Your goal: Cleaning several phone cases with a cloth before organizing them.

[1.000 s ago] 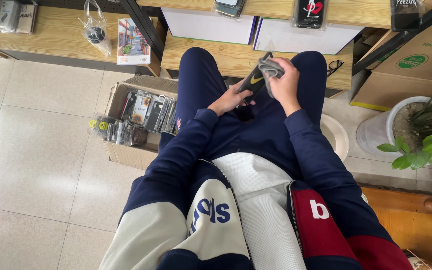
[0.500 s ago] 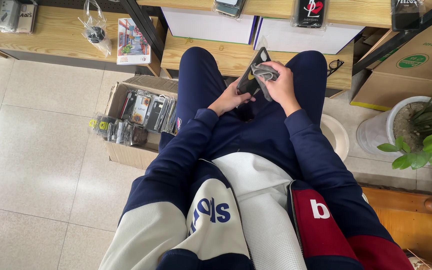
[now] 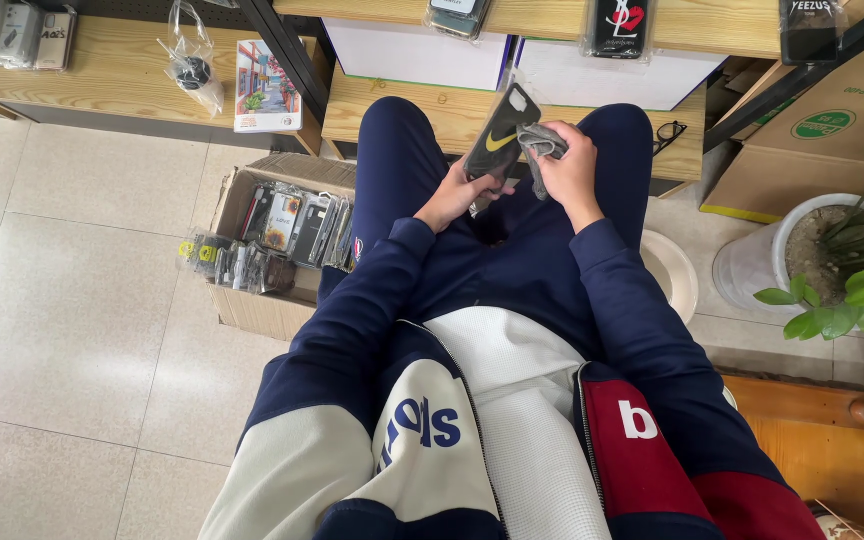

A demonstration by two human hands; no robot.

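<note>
The left hand (image 3: 449, 197) grips a black phone case (image 3: 500, 135) (yellow mark on its back), tilted upright; the right hand (image 3: 572, 167) presses a bunched grey cloth (image 3: 540, 146) against it.

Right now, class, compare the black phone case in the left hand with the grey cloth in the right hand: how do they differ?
The black phone case is a stiff, flat slab with a yellow mark, held tilted up; the grey cloth is soft, plain and bunched. The left hand grips the case from below; the right hand closes around the cloth. The cloth rests against the case, above the lap.
</note>
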